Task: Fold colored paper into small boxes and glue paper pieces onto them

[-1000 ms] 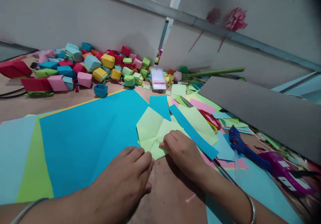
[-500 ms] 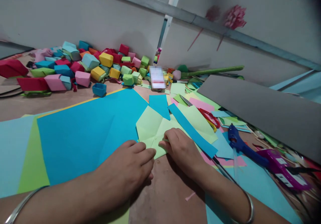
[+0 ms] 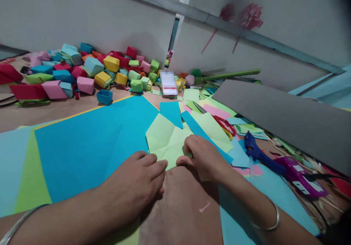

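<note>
A creased light green paper square [image 3: 164, 139] lies on the brown tabletop, partly over a large blue sheet [image 3: 90, 146]. My right hand [image 3: 204, 157] presses on the square's right corner, thumb and fingers pinched on its near edge. My left hand [image 3: 134, 186] rests curled at the square's near left corner, fingertips touching the edge. A blue paper strip [image 3: 203, 135] runs diagonally just behind my right hand.
A heap of folded paper boxes [image 3: 90, 69] in several colours lies at the back left. Red scissors [image 3: 225, 125], a blue glue gun [image 3: 260, 155] and a purple tool [image 3: 301, 181] sit to the right. A grey board [image 3: 287, 117] leans at right. Loose paper sheets cover the table.
My right hand has slid slightly along the green square's near edge, thumb now tucked under it. The view has shifted a little to the right. My left hand stays in place.
</note>
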### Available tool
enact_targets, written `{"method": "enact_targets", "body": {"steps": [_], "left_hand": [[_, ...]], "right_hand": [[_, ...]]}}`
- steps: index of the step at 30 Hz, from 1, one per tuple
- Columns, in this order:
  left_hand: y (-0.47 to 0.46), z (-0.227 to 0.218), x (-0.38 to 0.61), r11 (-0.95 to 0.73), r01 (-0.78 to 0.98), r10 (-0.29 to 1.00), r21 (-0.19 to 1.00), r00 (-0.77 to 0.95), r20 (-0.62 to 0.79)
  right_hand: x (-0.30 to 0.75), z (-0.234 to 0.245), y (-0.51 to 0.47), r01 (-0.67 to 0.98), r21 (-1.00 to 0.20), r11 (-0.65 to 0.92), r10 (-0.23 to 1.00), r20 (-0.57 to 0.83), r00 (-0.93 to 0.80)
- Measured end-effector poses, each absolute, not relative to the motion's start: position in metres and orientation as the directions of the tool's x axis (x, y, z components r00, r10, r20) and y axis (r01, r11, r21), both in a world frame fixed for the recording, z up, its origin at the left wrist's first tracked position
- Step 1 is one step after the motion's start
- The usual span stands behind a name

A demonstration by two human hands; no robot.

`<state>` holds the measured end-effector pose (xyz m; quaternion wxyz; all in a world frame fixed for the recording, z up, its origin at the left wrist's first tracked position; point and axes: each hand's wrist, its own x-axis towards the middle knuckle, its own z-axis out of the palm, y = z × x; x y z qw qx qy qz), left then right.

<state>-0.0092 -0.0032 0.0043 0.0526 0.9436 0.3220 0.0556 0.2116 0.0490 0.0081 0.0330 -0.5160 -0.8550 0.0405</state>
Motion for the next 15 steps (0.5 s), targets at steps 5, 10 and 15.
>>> {"method": "enact_targets", "body": {"steps": [5,10,15], "left_hand": [[-0.004,0.002,-0.011,-0.783,0.603,0.619,0.153,0.779,0.097],[-0.002,0.006,-0.007,-0.765,0.608,0.631,0.212,0.773,0.063],[0.000,0.011,0.000,-0.752,0.633,0.650,0.184,0.759,0.045]], "right_hand": [[0.233,0.019,0.056,0.903,-0.144,0.405,0.903,-0.093,-0.420],[0.235,0.021,0.054,0.920,-0.162,0.358,0.915,-0.137,-0.380],[0.232,0.020,0.052,0.929,-0.156,0.336,0.923,-0.144,-0.358]]}}
